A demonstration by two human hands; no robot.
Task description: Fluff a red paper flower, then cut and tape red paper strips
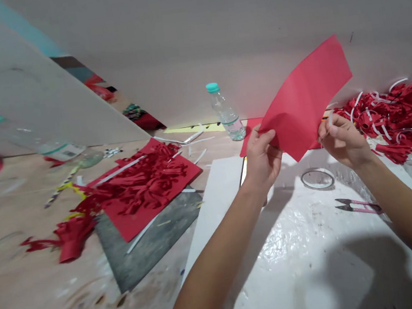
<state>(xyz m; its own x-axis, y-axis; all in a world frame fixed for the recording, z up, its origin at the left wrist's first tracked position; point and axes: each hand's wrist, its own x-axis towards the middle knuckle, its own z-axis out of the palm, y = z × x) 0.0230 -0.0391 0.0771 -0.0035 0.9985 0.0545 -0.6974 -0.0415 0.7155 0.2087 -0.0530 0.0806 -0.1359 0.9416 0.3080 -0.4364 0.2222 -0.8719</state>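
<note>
A curved red paper sheet [303, 97] is raised above the white board. My left hand [264, 159] pinches its lower left side between thumb and fingers. At the lower right edge of the sheet, my right hand [344, 140] is closed, thumb against fingers. A small pale bit shows by its fingertips, too small to name. Under the hands, a roll of clear tape [317, 178] lies flat on the board. Pink-handled thread snips [359, 205] lie near my right forearm, blades pointing left.
Fringed red paper pieces [144, 183] lie on a red sheet at left, over a dark board [139, 256]. More red fringes [407, 116] with white strips are piled at right. A water bottle [228, 113] stands by the wall; another bottle [51, 145] appears at left.
</note>
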